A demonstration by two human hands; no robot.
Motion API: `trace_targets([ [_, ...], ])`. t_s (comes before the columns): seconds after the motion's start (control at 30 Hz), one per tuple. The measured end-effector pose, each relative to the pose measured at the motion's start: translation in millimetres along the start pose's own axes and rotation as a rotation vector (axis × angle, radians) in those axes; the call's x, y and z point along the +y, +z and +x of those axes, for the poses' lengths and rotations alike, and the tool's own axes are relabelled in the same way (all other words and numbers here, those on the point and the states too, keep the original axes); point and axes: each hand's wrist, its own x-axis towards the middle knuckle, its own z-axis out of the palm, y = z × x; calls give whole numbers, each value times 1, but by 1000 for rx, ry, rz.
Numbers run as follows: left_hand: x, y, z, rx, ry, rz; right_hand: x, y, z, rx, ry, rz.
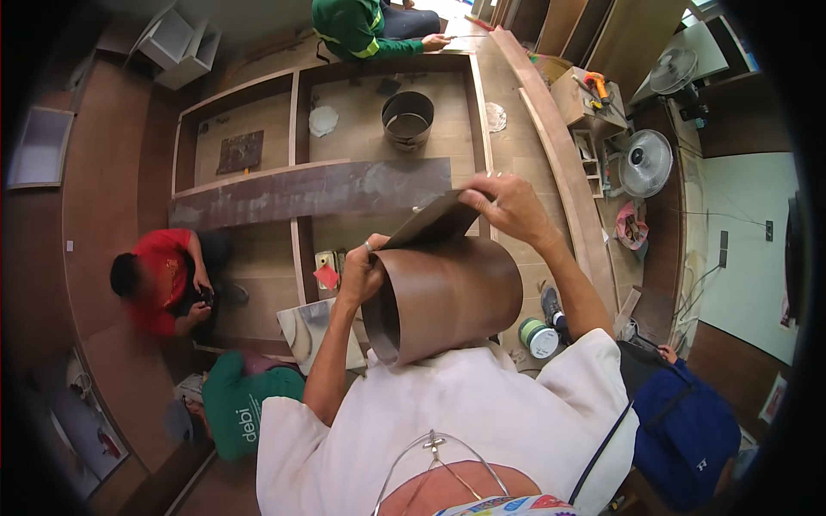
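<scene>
A wide roll of thin brown wood-grain sheet (456, 297) lies against my chest, its hollow end turned toward the left. The sheet's loose edge stands up as a dark flap (430, 220) above the roll. My left hand (361, 268), with a ring on it, grips the sheet at the roll's left end. With thumb and fingers, my right hand (509, 205) pinches the flap's far right corner. Beyond the flap, a long dark panel with whitish smears (318, 191) rests across a wooden frame (298, 120); part of it is hidden behind the sheet.
Another dark roll (407, 120) stands inside the frame. A person in red (163, 284) crouches left; others in green (353, 26), (245, 404) and blue (688, 430) are around me. Fans (645, 163), a drill (596, 83) and a round can (539, 337) are to the right.
</scene>
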Motion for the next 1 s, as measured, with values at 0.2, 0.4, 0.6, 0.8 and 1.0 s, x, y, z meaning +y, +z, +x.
trace_targets([
  [0.2, -15, 11, 27, -11, -87, -175, -6, 4, -20, -185, -73, 122],
  [0.4, -17, 21, 61, 138, -115, -93, 0, 1, -3, -156, -82, 79],
  [0.6, 22, 25, 127, 242, -143, 415, 56, -8, 88, -574, 128, 160],
  [0.8, 1, 21, 180, 143, -69, 695, 94, 41, 150, -1153, 187, 1],
  [1.0, -74, 15, 228, 80, 22, 793, 144, 156, 180, -1315, 128, -223],
])
